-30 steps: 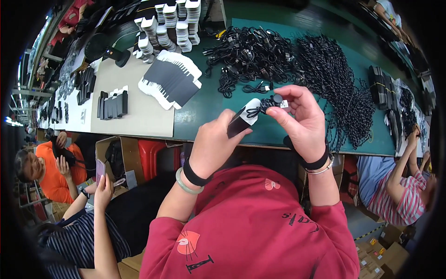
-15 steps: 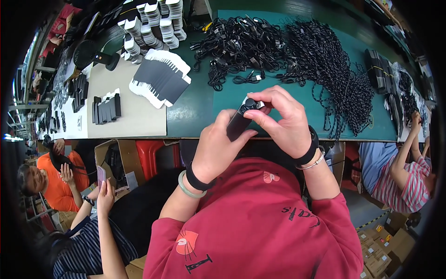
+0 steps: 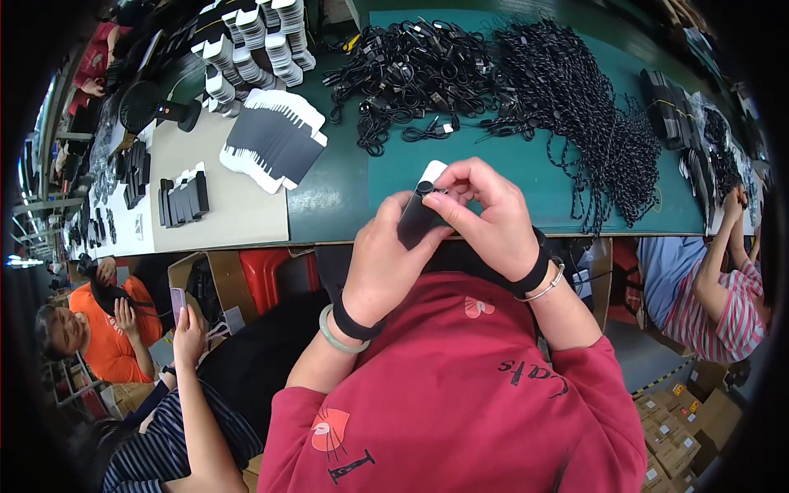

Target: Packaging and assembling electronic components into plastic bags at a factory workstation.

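Note:
My left hand (image 3: 380, 256) is wrapped round a slim black box (image 3: 416, 222), held tilted just in front of the table edge. The box's top end is open, and a white flap (image 3: 433, 172) stands up from it. A round black piece (image 3: 424, 188) shows in the mouth of the box. My right hand (image 3: 493, 220) has its thumb and fingertips closed at that mouth, beside the round piece. What the fingertips pinch is too small to make out.
Beyond my hands lie piles of black cables (image 3: 427, 70) and braided black cords (image 3: 567, 115). To the left are fanned flat black boxes (image 3: 275, 140), upright black boxes (image 3: 184, 199), stacked cartons (image 3: 246, 53) and a small black fan (image 3: 152, 107). People sit on both sides.
The round black piece sits lower in the box mouth than before. The white flap now stands upright, and my right fingers have shifted slightly left and down along the box end.

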A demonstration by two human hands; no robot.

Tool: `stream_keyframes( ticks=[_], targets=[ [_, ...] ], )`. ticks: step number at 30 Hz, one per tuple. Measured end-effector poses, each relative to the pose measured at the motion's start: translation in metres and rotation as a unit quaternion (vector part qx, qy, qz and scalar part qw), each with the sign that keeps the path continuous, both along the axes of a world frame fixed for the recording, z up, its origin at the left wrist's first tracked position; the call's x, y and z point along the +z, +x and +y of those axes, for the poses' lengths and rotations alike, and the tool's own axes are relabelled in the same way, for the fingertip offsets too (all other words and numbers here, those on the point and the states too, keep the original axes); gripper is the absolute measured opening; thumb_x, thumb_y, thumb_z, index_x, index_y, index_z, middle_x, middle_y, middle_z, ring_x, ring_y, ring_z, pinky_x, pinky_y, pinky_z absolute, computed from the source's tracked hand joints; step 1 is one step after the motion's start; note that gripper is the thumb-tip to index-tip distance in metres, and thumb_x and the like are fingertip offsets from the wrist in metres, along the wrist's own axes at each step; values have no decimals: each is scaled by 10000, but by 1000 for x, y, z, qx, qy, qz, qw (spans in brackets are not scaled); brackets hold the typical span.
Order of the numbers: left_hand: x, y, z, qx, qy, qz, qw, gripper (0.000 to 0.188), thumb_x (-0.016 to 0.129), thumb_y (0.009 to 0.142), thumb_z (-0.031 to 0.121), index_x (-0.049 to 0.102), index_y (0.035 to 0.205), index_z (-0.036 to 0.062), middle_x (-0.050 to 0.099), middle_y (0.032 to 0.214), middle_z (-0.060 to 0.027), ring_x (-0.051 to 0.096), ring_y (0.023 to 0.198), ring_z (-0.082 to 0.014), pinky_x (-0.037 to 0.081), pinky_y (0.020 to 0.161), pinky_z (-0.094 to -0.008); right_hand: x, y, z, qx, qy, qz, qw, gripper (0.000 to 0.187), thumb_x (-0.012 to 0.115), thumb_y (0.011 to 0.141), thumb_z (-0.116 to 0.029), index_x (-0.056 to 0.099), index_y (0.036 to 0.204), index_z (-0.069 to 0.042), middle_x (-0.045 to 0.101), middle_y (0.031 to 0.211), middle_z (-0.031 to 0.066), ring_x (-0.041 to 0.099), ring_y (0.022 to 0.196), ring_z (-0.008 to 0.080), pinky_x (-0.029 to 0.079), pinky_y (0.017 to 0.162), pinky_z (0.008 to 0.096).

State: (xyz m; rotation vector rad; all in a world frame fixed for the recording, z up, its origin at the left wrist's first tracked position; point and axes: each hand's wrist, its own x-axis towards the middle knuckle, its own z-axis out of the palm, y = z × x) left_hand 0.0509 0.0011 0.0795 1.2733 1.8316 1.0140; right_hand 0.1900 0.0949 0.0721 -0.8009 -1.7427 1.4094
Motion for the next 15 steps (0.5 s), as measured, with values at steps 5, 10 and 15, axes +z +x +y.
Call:
stream_keyframes(
  ticks=[5, 10, 15],
  targets=[
    [-2, -1, 0, -5, 7, 4, 1000, 473, 788, 853, 160, 546, 1223, -6, 693, 943, -121, 662, 730, -190, 523, 612, -299, -4, 1, -1, -32, 113, -10, 993, 161, 757, 859, -66, 673, 980, -3, 611, 923, 57, 575, 635, 108, 486, 578, 241],
    [-4, -2, 0, 0, -21, -17, 1000, 542, 786, 851, 184, 513, 1271, -24, 688, 1060, -217, 701, 956, -357, 555, 787, -389, -5, 5, -3, -3, 89, -31, 996, 146, 744, 860, -17, 693, 995, 8, 620, 986, 71, 589, 734, 99, 503, 644, 227],
    [-7, -2, -1, 3, -25, -13, 1000, 587, 778, 855, 190, 486, 1315, -29, 682, 1083, -230, 694, 977, -371, 552, 805, -401, -5, 6, 0, 13, 92, -31, 995, 137, 737, 866, -15, 700, 996, 7, 618, 984, 77, 587, 716, 100, 501, 633, 226]
  ],
)
